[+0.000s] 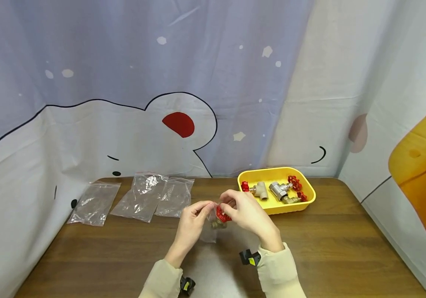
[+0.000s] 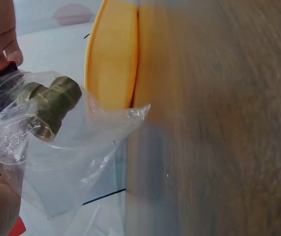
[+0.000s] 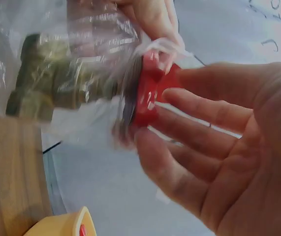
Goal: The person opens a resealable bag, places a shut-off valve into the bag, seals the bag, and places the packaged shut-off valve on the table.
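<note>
A brass valve [image 3: 46,78] with a red handwheel [image 3: 147,98] hangs partly inside a clear plastic bag [image 2: 113,142], above the table's middle. My left hand [image 1: 192,223] pinches the bag near its mouth with thumb and fingers. The right hand [image 1: 249,213] grips the red handwheel by its rim at the bag's opening. In the left wrist view the valve body [image 2: 54,105] shows through the film, threaded port downward. Part of the handwheel is hidden behind the right hand's fingers in the head view.
A yellow tray [image 1: 272,170] stands at the back right, holding several valves, among them a beige one [image 1: 260,191] and a silver one [image 1: 279,190]. Three clear bags [image 1: 94,203] [image 1: 140,198] [image 1: 175,196] lie at the back left. A printed curtain [image 1: 235,82] hangs behind the table.
</note>
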The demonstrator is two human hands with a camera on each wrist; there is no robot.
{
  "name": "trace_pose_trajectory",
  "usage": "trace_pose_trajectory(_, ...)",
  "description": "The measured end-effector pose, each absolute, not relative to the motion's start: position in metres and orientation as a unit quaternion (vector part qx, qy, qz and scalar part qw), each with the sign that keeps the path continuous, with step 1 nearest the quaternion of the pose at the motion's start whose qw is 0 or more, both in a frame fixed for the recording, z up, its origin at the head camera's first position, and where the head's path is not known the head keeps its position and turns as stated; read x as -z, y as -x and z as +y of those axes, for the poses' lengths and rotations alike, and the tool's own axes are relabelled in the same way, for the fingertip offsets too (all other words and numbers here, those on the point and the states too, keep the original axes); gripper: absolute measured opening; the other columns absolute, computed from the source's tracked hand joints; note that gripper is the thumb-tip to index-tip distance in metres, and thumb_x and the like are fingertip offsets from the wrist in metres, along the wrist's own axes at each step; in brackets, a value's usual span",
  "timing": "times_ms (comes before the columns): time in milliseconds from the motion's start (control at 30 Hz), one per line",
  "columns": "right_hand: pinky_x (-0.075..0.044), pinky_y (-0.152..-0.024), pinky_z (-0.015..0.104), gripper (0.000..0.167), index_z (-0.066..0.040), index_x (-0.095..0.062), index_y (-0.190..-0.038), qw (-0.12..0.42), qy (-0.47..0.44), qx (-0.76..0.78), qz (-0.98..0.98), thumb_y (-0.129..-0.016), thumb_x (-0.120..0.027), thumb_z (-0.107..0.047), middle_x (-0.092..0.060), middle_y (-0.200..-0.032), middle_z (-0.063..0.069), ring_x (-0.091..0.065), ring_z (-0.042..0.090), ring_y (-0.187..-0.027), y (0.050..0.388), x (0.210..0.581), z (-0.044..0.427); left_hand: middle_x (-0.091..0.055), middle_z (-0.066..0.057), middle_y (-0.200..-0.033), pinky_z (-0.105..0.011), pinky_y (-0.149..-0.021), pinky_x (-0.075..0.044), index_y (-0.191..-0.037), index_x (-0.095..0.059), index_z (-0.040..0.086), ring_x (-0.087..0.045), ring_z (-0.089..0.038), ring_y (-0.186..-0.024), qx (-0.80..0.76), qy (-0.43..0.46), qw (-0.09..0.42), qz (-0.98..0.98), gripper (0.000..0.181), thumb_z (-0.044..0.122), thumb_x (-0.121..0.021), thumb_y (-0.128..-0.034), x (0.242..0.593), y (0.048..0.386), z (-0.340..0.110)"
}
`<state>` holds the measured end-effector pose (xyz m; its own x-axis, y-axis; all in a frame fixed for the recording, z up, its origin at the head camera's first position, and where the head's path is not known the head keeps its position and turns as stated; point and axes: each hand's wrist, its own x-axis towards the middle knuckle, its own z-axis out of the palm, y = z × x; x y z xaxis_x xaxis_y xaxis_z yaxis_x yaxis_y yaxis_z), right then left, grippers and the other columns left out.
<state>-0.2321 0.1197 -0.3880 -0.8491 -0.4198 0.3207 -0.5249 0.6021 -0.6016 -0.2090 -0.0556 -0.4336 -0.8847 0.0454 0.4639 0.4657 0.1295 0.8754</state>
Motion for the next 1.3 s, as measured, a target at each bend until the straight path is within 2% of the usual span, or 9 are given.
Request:
trace_pose_trajectory(100, -0.051, -0.074, 0.035, 0.009, -0.008, -0.07, -0.1, 0.09, -0.253, -0.379, -0.886, -0.092, -0.065, -0.007, -0.07, -0.092, 0.002, -0.061, 0.012, -0.079, 0.234, 0.388, 0.129, -0.072, -0.013, -0.092, -0.026, -0.071, -0.051, -0.098, -0.072, -0.004, -0.065, -0.036, -0.082, 0.64, 0.168, 0.166, -0.731, 0.014, 0.003, -0.061, -0.0951, 0.434, 0.209, -0.055)
trace_pose_trajectory(200, -0.049, -0.076, 0.039, 0.009, -0.01, -0.07, -0.1, 0.076, -0.236, -0.387, -0.888, -0.093, -0.064, -0.009, -0.069, -0.095, 0.002, -0.058, 0.014, -0.081, 0.236, 0.39, 0.139, -0.072, -0.013, -0.093, -0.028, -0.073, -0.053, -0.098, -0.072, -0.005, -0.068, -0.028, -0.085, 0.65, 0.162, 0.158, -0.725, 0.015, 0.005, -0.06, -0.0962, 0.435, 0.211, -0.055)
trace_pose_trajectory(300, -0.051, -0.067, 0.036, 0.008, -0.008, -0.07, -0.094, -0.004, -0.225, -0.389, -0.893, -0.095, -0.063, -0.012, -0.067, -0.081, 0.004, -0.058, 0.014, -0.07, 0.238, 0.395, 0.149, -0.072, -0.016, -0.094, -0.03, -0.075, -0.055, -0.099, -0.07, -0.007, -0.069, -0.022, -0.086, 0.669, 0.151, 0.146, -0.713, 0.016, 0.004, -0.059, -0.097, 0.437, 0.212, -0.055)
trace_pose_trajectory(433, -0.053, -0.051, 0.036, 0.021, -0.004, -0.068, -0.084, -0.145, -0.215, -0.434, -0.863, -0.098, -0.059, -0.017, -0.063, -0.068, 0.008, -0.06, 0.019, -0.055, 0.242, 0.405, 0.154, -0.072, -0.019, -0.095, -0.029, -0.075, -0.055, -0.1, -0.07, -0.008, -0.07, -0.019, -0.085, 0.686, 0.136, 0.139, -0.701, 0.016, 0.004, -0.059, -0.0972, 0.438, 0.213, -0.056)
trace_pose_trajectory(667, -0.054, -0.049, 0.04, 0.024, 0.004, -0.067, -0.093, -0.24, -0.215, -0.499, -0.804, -0.101, -0.051, -0.012, -0.068, -0.083, 0.024, -0.067, 0.029, -0.06, 0.247, 0.416, 0.151, -0.072, -0.02, -0.095, -0.029, -0.077, -0.055, -0.1, -0.068, -0.011, -0.07, -0.024, -0.088, 0.69, 0.137, 0.142, -0.696, 0.018, 0.004, -0.058, -0.0973, 0.44, 0.214, -0.058)
trace_pose_trajectory(833, -0.054, -0.05, 0.042, 0.022, 0.004, -0.066, -0.093, -0.223, -0.224, -0.486, -0.815, -0.1, -0.048, -0.005, -0.068, -0.081, 0.022, -0.066, 0.028, -0.058, 0.249, 0.417, 0.148, -0.071, -0.022, -0.095, -0.032, -0.078, -0.055, -0.1, -0.068, -0.012, -0.069, -0.032, -0.091, 0.697, 0.141, 0.142, -0.689, 0.019, 0.004, -0.057, -0.0979, 0.44, 0.215, -0.059)
trace_pose_trajectory(1033, -0.05, -0.046, 0.034, 0.021, -0.006, -0.061, -0.079, -0.146, -0.24, -0.428, -0.859, -0.097, -0.05, -0.003, -0.061, -0.064, 0.006, -0.064, 0.031, -0.053, 0.246, 0.41, 0.143, -0.072, -0.018, -0.095, -0.025, -0.075, -0.053, -0.1, -0.071, -0.007, -0.068, -0.024, -0.088, 0.671, 0.13, 0.167, -0.711, 0.017, 0.005, -0.059, -0.0972, 0.437, 0.214, -0.059)
trace_pose_trajectory(1133, -0.046, -0.044, 0.03, 0.022, -0.007, -0.059, -0.076, -0.126, -0.245, -0.417, -0.866, -0.095, -0.05, -0.003, -0.057, -0.057, 0.005, -0.061, 0.028, -0.05, 0.243, 0.405, 0.143, -0.072, -0.016, -0.093, -0.025, -0.069, -0.051, -0.1, -0.072, -0.005, -0.065, -0.023, -0.079, 0.654, 0.14, 0.169, -0.724, 0.015, 0.005, -0.061, -0.0961, 0.436, 0.213, -0.059)
trace_pose_trajectory(1300, -0.04, -0.044, 0.026, 0.022, -0.008, -0.06, -0.076, -0.109, -0.25, -0.425, -0.863, -0.095, -0.049, -0.004, -0.055, -0.052, 0.005, -0.057, 0.021, -0.047, 0.24, 0.397, 0.146, -0.073, -0.01, -0.098, -0.027, -0.073, -0.054, -0.102, -0.073, -0.002, -0.067, -0.018, -0.085, 0.624, 0.179, 0.168, -0.742, 0.015, 0.005, -0.062, -0.0951, 0.435, 0.212, -0.059)
